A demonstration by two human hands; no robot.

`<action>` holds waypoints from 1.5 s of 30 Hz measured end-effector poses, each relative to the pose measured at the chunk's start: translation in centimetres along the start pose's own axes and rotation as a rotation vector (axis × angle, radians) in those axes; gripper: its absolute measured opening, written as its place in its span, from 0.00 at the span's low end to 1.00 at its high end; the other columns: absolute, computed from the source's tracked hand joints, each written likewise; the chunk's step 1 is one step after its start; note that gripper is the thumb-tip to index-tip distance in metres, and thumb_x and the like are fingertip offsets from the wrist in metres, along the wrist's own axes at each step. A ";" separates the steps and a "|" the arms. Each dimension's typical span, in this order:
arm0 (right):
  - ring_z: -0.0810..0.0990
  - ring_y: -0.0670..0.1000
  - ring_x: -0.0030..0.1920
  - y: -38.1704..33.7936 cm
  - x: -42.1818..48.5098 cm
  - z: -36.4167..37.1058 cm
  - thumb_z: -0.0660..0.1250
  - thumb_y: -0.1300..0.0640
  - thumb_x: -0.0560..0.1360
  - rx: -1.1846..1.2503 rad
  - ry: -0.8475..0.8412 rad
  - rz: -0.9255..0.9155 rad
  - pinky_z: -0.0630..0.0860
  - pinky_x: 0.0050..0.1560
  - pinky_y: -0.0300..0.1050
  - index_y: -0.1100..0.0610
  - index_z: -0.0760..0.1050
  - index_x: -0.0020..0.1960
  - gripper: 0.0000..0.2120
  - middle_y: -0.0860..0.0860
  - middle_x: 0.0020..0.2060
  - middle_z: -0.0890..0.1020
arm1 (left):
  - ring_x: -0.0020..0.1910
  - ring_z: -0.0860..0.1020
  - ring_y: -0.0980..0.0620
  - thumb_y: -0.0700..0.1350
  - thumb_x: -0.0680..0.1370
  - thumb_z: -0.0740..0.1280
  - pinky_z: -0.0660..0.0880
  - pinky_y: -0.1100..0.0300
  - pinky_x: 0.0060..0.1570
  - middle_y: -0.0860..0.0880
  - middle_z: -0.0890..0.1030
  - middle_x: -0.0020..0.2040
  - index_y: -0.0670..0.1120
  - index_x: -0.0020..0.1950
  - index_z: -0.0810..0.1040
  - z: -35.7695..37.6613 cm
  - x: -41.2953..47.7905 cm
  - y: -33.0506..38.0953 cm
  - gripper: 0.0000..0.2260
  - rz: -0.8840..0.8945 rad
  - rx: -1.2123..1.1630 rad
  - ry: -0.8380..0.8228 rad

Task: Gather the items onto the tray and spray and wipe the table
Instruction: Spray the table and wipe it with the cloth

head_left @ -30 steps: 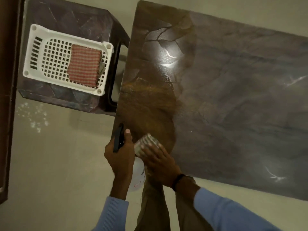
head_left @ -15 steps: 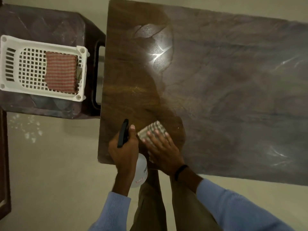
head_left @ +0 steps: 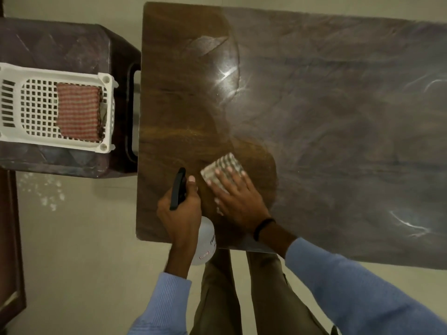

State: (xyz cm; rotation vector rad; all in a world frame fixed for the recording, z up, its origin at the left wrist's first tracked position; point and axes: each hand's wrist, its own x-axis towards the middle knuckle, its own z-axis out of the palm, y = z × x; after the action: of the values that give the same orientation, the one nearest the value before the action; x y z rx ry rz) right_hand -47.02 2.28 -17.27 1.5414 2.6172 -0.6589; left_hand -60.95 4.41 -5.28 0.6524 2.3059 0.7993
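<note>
A dark brown table (head_left: 326, 131) fills the middle and right of the head view; its left part looks darker and wet. My right hand (head_left: 238, 198) lies flat with straight fingers on a folded striped cloth (head_left: 223, 169), pressing it onto the table near the front left corner. Just left of it, my left hand (head_left: 180, 213) grips a white spray bottle (head_left: 205, 243) with a black trigger head (head_left: 178, 187), held over the table's front edge. A white slotted tray (head_left: 106, 81) sits to the left and holds a folded red striped cloth (head_left: 78, 111).
The tray rests on a dark plastic stool (head_left: 67, 47) standing against the table's left edge. A dark wooden panel (head_left: 11, 238) runs along the far left. Pale floor (head_left: 72, 250) surrounds the furniture, with white specks below the stool. My legs stand at the table's front edge.
My right hand has slid the cloth a little to the right and away from the table's edge, widening the dark wiped patch. The view has shifted; my left hand keeps holding the bottle.
</note>
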 end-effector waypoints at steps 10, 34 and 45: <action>0.54 0.60 0.81 6.9 4.0 -4.0 0.53 0.47 0.84 0.048 0.140 0.380 0.52 0.78 0.63 0.47 0.54 0.81 0.27 0.55 0.81 0.57 | 0.32 0.80 0.44 0.51 0.77 0.71 0.80 0.49 0.37 0.51 0.80 0.32 0.50 0.39 0.80 1.5 -0.4 1.4 0.08 -0.049 -0.014 -0.036; 0.53 0.60 0.81 8.2 5.2 -4.5 0.54 0.46 0.83 0.008 0.076 0.132 0.56 0.77 0.63 0.48 0.55 0.82 0.28 0.55 0.81 0.57 | 0.37 0.82 0.45 0.55 0.76 0.70 0.82 0.45 0.45 0.47 0.84 0.38 0.44 0.48 0.84 4.1 -0.2 6.3 0.14 -0.053 -0.036 -0.067; 0.46 0.60 0.81 9.2 15.5 -7.7 0.51 0.43 0.84 0.052 0.123 0.359 0.46 0.79 0.63 0.49 0.50 0.82 0.29 0.55 0.82 0.52 | 0.39 0.81 0.54 0.63 0.75 0.69 0.79 0.55 0.52 0.55 0.82 0.39 0.46 0.45 0.81 4.9 0.9 6.7 0.20 0.154 0.093 0.017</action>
State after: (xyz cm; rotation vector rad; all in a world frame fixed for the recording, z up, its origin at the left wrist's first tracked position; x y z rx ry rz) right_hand -45.75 21.83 -17.12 2.0557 2.3200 -0.6213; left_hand -56.59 11.49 -4.24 0.8763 2.3402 0.7730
